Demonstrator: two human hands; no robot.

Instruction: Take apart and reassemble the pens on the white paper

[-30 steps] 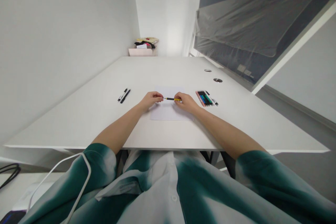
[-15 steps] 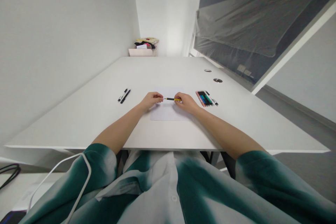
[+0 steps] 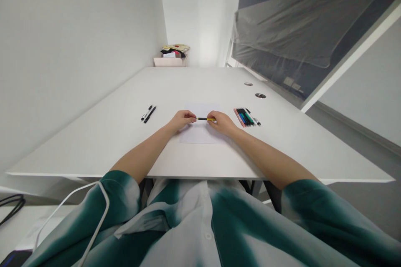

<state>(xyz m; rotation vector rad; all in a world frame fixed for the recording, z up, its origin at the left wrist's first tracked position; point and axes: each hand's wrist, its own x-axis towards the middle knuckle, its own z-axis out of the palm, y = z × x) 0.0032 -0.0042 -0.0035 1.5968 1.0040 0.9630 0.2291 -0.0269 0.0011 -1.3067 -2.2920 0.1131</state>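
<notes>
A black and yellow pen (image 3: 202, 119) is held level above a white sheet of paper (image 3: 200, 135). My right hand (image 3: 222, 122) is closed round its yellow end. At the other, light-coloured tip, my left hand (image 3: 183, 120) pinches with thumb and fingers; the tip is too small to make out clearly. To the right lies a row of several pens and markers (image 3: 246, 117) in pink, black, blue, green and white. Two pens (image 3: 148, 114) rest side by side on the left.
The white table (image 3: 200, 85) has two round metal fittings (image 3: 260, 96) at the back right. A box with cloth-like items (image 3: 171, 61) stands beyond the far edge. A white cable (image 3: 105, 202) crosses my left sleeve.
My left hand has shifted slightly right, closer to my right hand, and less of the pen's light tip shows between them. The pens on the table have not moved.
</notes>
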